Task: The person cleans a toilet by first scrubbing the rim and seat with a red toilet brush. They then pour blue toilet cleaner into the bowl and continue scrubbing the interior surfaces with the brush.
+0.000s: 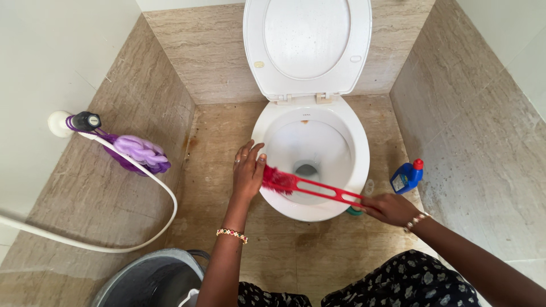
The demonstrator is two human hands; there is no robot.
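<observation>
Two hands work the red toilet brush (310,187): right hand (389,208) clamps its handle at 4 o'clock, left hand (248,170), fingers loose, steadies the bristles at 9 o'clock. Best keep bristles pressed on the toilet bowl rim (358,142).

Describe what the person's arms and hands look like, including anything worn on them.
Both arms are bare, with no sleeves or gloves. The left hand has a ring on one of its fingers, and a beaded bracelet of mixed colours circles that forearm. The right hand has a pale beaded bracelet at the wrist.
</observation>
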